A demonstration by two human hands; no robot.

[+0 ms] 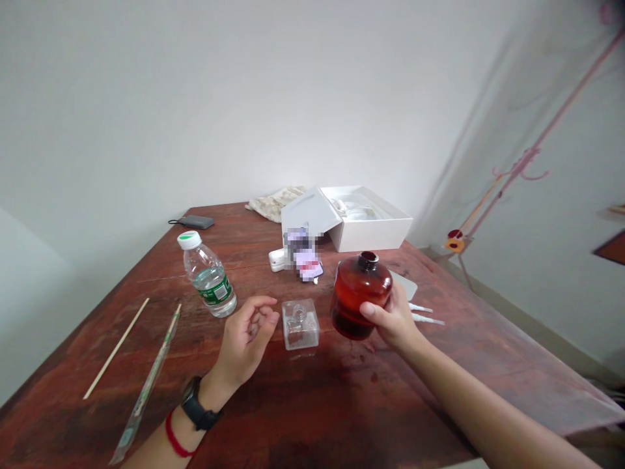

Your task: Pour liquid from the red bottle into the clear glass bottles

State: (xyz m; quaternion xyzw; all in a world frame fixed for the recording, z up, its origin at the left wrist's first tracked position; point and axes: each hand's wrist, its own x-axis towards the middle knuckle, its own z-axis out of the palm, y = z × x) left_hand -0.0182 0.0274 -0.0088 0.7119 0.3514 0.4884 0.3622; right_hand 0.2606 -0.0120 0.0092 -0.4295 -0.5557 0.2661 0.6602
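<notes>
My right hand (393, 319) grips a round red-brown glass bottle (360, 294) with an open neck, holding it tilted slightly just above the wooden table (312, 404). Left of it stands a small clear square glass bottle (300, 324) with a little dark liquid at its bottom. My left hand (247, 339) rests on the table right beside that square bottle, fingers loosely curled and apart, holding nothing. A black watch and a red band sit on that wrist.
A plastic water bottle (209, 275) stands left of my hand. Wooden sticks (117, 348) and a wrapped stick (151, 381) lie at the left. An open white box (356, 225), a blurred item (303, 254), a cloth (273, 202), a dark case (195, 221) and white droppers (424, 312) lie farther back.
</notes>
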